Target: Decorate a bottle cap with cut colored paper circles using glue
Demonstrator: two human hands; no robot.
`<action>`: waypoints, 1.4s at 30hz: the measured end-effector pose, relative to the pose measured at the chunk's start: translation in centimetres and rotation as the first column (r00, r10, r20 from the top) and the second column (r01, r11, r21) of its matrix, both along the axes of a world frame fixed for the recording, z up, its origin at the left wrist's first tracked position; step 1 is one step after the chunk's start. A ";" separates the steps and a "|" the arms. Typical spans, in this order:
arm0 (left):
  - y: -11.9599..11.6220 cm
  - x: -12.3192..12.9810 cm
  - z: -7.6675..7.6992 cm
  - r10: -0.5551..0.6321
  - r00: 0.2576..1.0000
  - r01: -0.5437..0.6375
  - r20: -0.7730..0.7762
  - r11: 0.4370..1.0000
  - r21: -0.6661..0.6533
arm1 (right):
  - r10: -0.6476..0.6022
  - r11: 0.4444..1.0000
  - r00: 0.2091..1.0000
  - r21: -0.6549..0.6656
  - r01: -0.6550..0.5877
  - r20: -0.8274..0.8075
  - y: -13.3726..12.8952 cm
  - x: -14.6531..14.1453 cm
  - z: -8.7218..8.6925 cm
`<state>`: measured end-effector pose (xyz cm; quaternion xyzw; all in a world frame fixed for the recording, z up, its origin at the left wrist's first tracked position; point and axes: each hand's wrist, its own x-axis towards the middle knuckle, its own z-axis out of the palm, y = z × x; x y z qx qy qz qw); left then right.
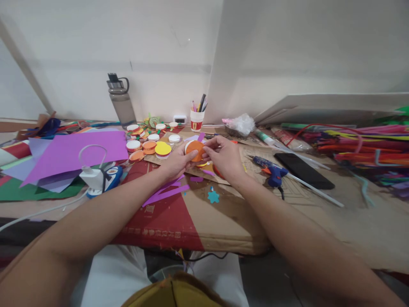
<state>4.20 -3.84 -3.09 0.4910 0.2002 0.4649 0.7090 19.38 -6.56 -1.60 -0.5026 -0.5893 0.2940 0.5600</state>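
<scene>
An orange disc (195, 150) with a white edge is held up between my two hands over the cardboard (179, 213). My left hand (177, 164) grips its left side with the thumb in front. My right hand (223, 158) pinches its right edge with thumb and forefinger. Just left of them lie a yellow disc (162, 148) and several white and orange discs (149, 147). Purple paper strips (169, 194) and a teal flower-shaped piece (213, 195) lie below my hands. Some pieces beneath my right hand are partly hidden.
A blue glue gun (274, 172) and a black phone (303, 170) lie to the right, near bundled pipe cleaners (380, 145). Purple sheets (79, 149) and a power strip (111, 177) are left. A bottle (122, 102) and pen cup (197, 119) stand behind.
</scene>
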 end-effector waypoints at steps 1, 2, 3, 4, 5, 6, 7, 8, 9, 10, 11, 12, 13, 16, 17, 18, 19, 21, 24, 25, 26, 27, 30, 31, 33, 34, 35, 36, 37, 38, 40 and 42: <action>0.0 0.0 0.0 -0.006 1.000 0.006 -0.003 1.000 0.014 | -0.001 1.000 1.000 0.008 0.001 0.011 0.0 0.1 -0.1; 0.1 0.0 -0.1 -0.009 1.000 0.010 -0.009 1.000 0.026 | -0.004 1.000 1.000 0.018 0.004 0.029 0.0 0.1 -0.1; 0.1 0.0 -0.1 -0.009 1.000 0.009 -0.016 0.999 0.032 | -0.010 0.999 0.999 0.032 0.008 0.051 0.0 0.2 -0.2; 0.1 0.0 -0.1 -0.005 1.000 0.006 -0.023 0.999 0.035 | -0.017 0.999 0.997 0.048 0.014 0.078 0.0 0.3 -0.2; 0.2 0.0 -0.1 -0.001 1.000 0.002 -0.029 0.999 0.036 | -0.026 0.998 0.994 0.063 0.020 0.106 0.0 0.4 -0.2; 0.2 0.0 -0.1 0.004 1.000 -0.003 -0.031 0.999 0.037 | -0.035 0.997 0.991 0.076 0.026 0.129 0.0 0.5 -0.3; 0.1 0.0 0.0 0.006 1.000 -0.005 -0.028 0.999 0.039 | -0.043 0.996 0.988 0.088 0.030 0.145 0.0 0.5 -0.3; 0.1 -0.1 0.0 0.004 1.000 -0.003 -0.020 0.999 0.041 | -0.047 0.995 0.987 0.098 0.032 0.155 0.0 0.5 -0.3; 0.1 -0.1 0.1 -0.001 1.000 0.001 -0.010 0.999 0.040 | -0.050 0.994 0.986 0.107 0.034 0.157 0.0 0.5 -0.3; 0.1 -0.1 0.1 -0.009 1.000 0.009 0.000 0.999 0.038 | -0.053 0.992 0.986 0.118 0.035 0.156 0.0 0.5 -0.3; 0.1 -0.1 0.2 -0.018 1.000 0.018 0.010 0.999 0.035 | -0.056 0.991 0.987 0.129 0.036 0.154 0.0 0.5 -0.2; 0.1 -0.2 0.2 -0.028 0.999 0.027 0.019 0.999 0.032 | -0.060 0.989 0.987 0.141 0.039 0.152 0.0 0.4 -0.2; 0.1 -0.2 0.3 -0.036 0.999 0.035 0.024 0.999 0.028 | -0.067 0.987 0.986 0.154 0.043 0.154 0.0 0.4 -0.3; 0.1 -0.4 0.4 -0.056 0.998 0.055 0.031 0.998 0.013 | -0.094 0.975 0.979 0.214 0.054 0.179 0.0 0.3 -0.3; 0.1 -0.4 0.5 -0.064 0.997 0.064 0.033 0.998 0.008 | -0.103 0.970 0.976 0.236 0.055 0.194 0.0 0.3 -0.3; 0.0 -0.4 0.5 -0.076 0.997 0.076 0.032 0.997 0.003 | -0.110 0.966 0.972 0.254 0.055 0.209 0.0 0.3 -0.4; -0.1 -0.5 0.6 -0.087 0.996 0.087 0.032 0.996 -0.003 | -0.114 0.963 0.969 0.265 0.052 0.221 0.0 0.3 -0.4; -0.2 -0.5 0.8 -0.101 0.994 0.102 0.029 0.995 -0.014 | -0.112 0.962 0.967 0.271 0.047 0.231 0.0 0.3 -0.3; -0.3 -0.6 0.9 -0.112 0.994 0.113 0.020 0.993 -0.024 | -0.094 0.965 0.971 0.262 0.034 0.221 -0.1 0.4 -0.2; -0.2 -0.6 0.9 -0.120 0.993 0.120 0.017 0.992 -0.023 | -0.088 0.966 0.972 0.257 0.029 0.220 -0.1 0.4 -0.2; -0.2 -0.7 0.8 -0.129 0.991 0.130 0.015 0.991 -0.021 | -0.083 0.967 0.972 0.252 0.025 0.222 -0.1 0.5 -0.2; -0.1 -0.7 0.7 -0.138 0.990 0.139 0.016 0.990 -0.017 | -0.080 0.969 0.971 0.248 0.021 0.227 -0.1 0.5 -0.2; 0.2 -0.9 0.5 -0.158 0.987 0.158 0.025 0.987 -0.008 | -0.080 0.970 0.967 0.243 0.019 0.241 -0.1 0.4 -0.4; 0.2 -0.9 0.4 -0.164 0.986 0.164 0.026 0.986 -0.008 | -0.079 0.970 0.968 0.243 0.019 0.239 -0.1 0.4 -0.4; 0.3 -1.0 0.5 -0.181 0.983 0.181 0.017 0.983 -0.011 | -0.067 0.971 0.971 0.241 0.010 0.230 -0.2 0.2 -0.5; 0.3 -1.0 0.5 -0.189 0.982 0.189 0.009 0.982 -0.013 | -0.062 0.971 0.973 0.239 0.007 0.224 -0.3 0.1 -0.5; 0.3 -1.0 0.6 -0.194 0.981 0.194 0.002 0.981 -0.014 | -0.060 0.971 0.974 0.237 0.006 0.220 -0.3 0.1 -0.5; 0.3 -1.0 0.6 -0.197 0.980 0.197 -0.004 0.980 -0.016 | -0.061 0.972 0.974 0.235 0.008 0.217 -0.4 0.0 -0.5; 0.3 -1.0 0.6 -0.200 0.980 0.200 -0.010 0.980 -0.016 | -0.061 0.973 0.975 0.232 0.011 0.212 -0.4 -0.1 -0.5; 0.3 -0.9 0.5 -0.202 0.979 0.202 -0.014 0.979 -0.014 | -0.059 0.973 0.977 0.229 0.011 0.205 -0.4 -0.1 -0.5; 0.3 -0.9 0.3 -0.216 0.976 0.216 -0.027 0.976 -0.001 | -0.033 0.976 0.980 0.219 -0.011 0.197 -0.4 -0.1 -0.4; 0.2 -0.8 0.1 -0.242 0.969 0.243 -0.050 0.970 0.020 | 0.011 0.978 0.976 0.199 -0.056 0.218 -0.3 0.0 -0.4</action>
